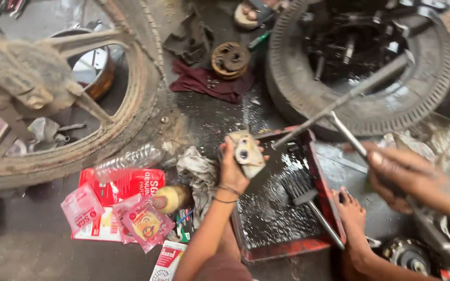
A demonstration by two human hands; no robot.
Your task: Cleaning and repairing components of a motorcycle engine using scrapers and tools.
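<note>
The small grimy metal part (246, 152) is gripped in the left hand (231, 169), raised over the red tray (287, 248) of dirty liquid. The right hand (403, 174) is clamped on a T-handled wrench (347, 99). Cleaning looks only half done, I'd say: the brush (300, 188) lies idle in the tray.

Single head-worn view, looking steeply down, close over workshop floor (27, 244)

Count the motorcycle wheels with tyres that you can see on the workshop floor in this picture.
2. One wheel stands at the left, with bare spokes; the other wheel lies flat at the upper right, behind the red tray. More may lie outside the picture.
</note>
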